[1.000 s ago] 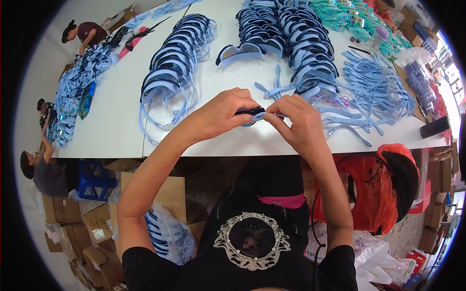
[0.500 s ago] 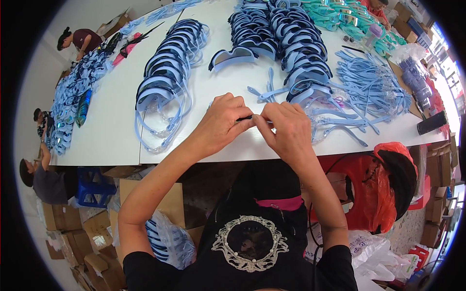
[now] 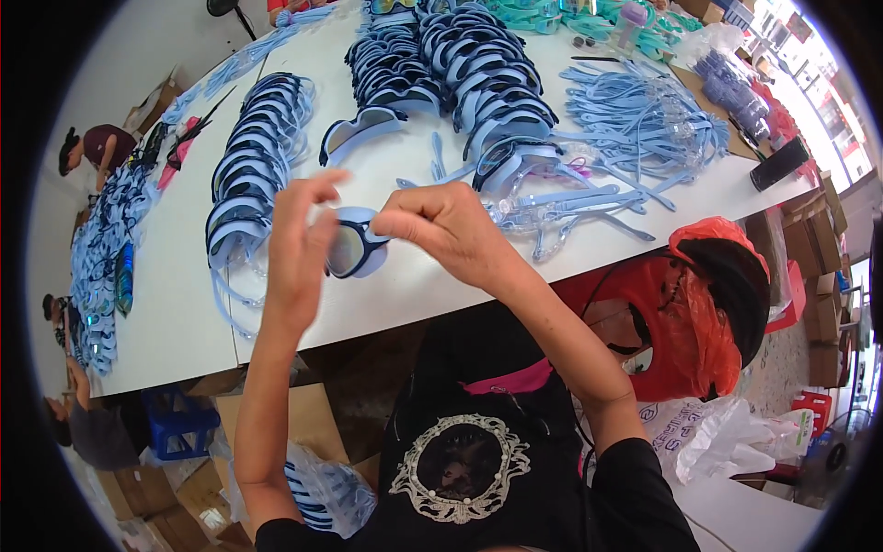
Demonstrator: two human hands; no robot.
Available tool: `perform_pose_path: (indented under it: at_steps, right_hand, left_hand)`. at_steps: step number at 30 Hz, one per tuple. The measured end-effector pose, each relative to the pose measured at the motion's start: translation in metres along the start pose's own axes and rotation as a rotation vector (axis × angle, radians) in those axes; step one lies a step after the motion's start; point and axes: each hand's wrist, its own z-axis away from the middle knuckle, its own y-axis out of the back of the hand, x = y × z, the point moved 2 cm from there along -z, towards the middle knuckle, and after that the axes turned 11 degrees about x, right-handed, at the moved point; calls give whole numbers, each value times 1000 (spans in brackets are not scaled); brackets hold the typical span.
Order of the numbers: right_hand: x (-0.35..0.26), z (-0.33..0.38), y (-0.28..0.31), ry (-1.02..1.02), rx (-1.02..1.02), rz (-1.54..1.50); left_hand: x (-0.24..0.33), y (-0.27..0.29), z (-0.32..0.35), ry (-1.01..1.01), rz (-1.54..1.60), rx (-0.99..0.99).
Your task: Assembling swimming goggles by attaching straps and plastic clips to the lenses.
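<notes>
A pair of light blue and navy swim goggles (image 3: 347, 250) is held above the near part of the table, its lens facing me. My right hand (image 3: 451, 230) pinches the goggles' right end between thumb and fingers. At their left side is my left hand (image 3: 302, 248), raised and smeared by motion; whether it grips the frame cannot be made out. Just beyond lies a single goggle frame (image 3: 363, 129). To the right, another pair of goggles (image 3: 515, 164) sits at the near end of a stacked row.
Rows of stacked goggles (image 3: 253, 138) run away from me on the white table (image 3: 405, 299). Loose light blue straps (image 3: 625, 115) pile up at right, near a black cylinder (image 3: 779, 164). A red plastic stool (image 3: 658, 294) stands below the edge. Other people work at far left.
My hands have moved left and drawn apart; the goggles now show between them. My left hand has lifted its fingers upward. The whole view has shifted and tilted.
</notes>
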Motion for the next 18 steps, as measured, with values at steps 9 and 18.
perform_pose_path:
  at_steps: [9, 18]
  right_hand:
    - [16, 22, -19, 449, -64, 283]
    - [39, 10, 41, 545, -68, 640]
  left_hand:
    - [-68, 18, 32, 919, 1119, 294]
    - [-105, 130, 29, 733, 1112, 517]
